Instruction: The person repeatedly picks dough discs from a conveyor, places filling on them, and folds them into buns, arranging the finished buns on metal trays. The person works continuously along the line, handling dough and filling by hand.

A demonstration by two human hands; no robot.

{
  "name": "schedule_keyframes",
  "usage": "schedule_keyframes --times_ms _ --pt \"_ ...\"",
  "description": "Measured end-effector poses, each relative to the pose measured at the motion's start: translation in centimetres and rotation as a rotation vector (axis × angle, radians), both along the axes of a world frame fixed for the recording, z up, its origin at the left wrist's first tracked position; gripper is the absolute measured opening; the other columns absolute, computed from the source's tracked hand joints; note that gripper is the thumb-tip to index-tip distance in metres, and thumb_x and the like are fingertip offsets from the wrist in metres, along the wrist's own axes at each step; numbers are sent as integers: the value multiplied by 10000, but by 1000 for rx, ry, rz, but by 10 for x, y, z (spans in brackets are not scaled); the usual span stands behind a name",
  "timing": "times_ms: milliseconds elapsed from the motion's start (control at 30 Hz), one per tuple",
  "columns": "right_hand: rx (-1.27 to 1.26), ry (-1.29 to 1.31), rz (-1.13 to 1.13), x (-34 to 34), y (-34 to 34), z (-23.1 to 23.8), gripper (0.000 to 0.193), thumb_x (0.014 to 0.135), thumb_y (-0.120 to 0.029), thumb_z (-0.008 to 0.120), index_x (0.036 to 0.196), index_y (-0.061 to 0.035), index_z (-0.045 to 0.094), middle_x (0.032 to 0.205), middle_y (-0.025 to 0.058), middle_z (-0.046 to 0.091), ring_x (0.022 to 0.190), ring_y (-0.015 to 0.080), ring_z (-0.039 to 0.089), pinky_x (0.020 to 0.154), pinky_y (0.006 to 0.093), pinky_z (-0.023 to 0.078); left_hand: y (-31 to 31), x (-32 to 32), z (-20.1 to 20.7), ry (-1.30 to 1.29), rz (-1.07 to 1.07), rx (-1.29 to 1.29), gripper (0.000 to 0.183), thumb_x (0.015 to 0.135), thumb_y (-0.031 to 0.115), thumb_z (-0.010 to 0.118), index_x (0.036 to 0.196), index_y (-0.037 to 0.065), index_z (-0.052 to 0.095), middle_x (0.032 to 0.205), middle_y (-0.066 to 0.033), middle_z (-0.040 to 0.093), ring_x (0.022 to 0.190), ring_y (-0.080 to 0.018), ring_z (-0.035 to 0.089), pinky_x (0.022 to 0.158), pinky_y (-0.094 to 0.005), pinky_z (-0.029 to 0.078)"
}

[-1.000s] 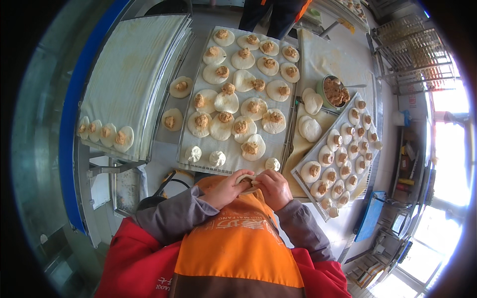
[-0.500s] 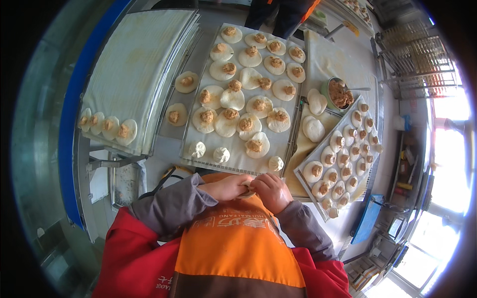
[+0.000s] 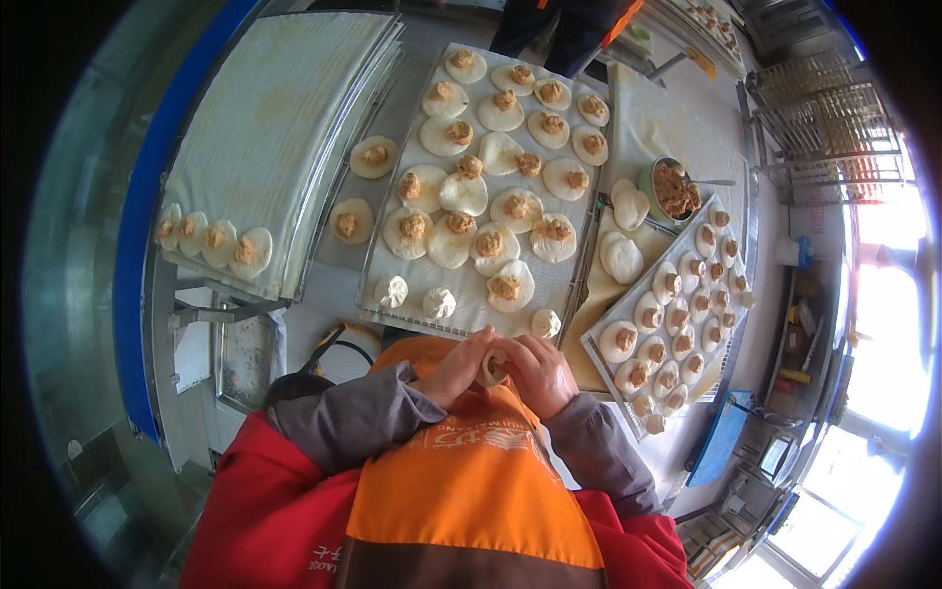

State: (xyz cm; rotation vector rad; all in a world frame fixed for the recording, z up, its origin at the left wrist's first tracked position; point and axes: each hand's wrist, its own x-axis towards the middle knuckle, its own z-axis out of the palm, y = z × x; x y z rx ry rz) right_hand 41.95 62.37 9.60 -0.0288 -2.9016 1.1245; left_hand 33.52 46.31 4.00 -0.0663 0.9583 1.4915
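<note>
A filled bun (image 3: 493, 369) is held between my two hands in front of the orange apron, with brown filling showing in its opening. My left hand (image 3: 459, 369) cups it from the left, fingers closed around the dough. From the other side my right hand (image 3: 538, 373) presses its fingers on the dough edge. Just beyond lies a lined tray (image 3: 392, 270) of flat dough rounds topped with filling, such as the nearest round (image 3: 510, 287). Three pleated white buns stand along its near edge, one at the left (image 3: 391, 292), another (image 3: 439, 303) beside it, the third (image 3: 546, 323) farther right.
At right, a tilted tray (image 3: 596, 344) carries several filled dough rounds beside a green bowl of filling (image 3: 675, 191) and stacked plain dough rounds (image 3: 622, 257). Stacked cloth-lined trays (image 3: 265, 118) stand left, with several filled rounds at their near end. Another person's legs (image 3: 545, 34) show beyond the table.
My left hand has shifted its fingers upward around the bun, and the bun has turned so that its filling now shows. The view has shifted slightly.
</note>
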Motion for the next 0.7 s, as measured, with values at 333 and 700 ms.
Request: schedule_keyframes --times_ms 333,700 --pt "12 81 23 3 4 -1 222 779 -57 717 988 -56 640 897 93 631 826 310 637 722 405 528 2 -10 7 20 -103 -38 398 1082 481 376 1145 126 544 906 13 576 710 -72 553 580 -224 450" --pt "64 136 0 5 6 -3 214 749 -39 758 925 -44 637 844 91 643 783 310 642 695 402 527 -1 -11 6 139 -132 77 509 1071 543 346 1247 88 493 903 -23 585 679 -96 547 596 -239 452"
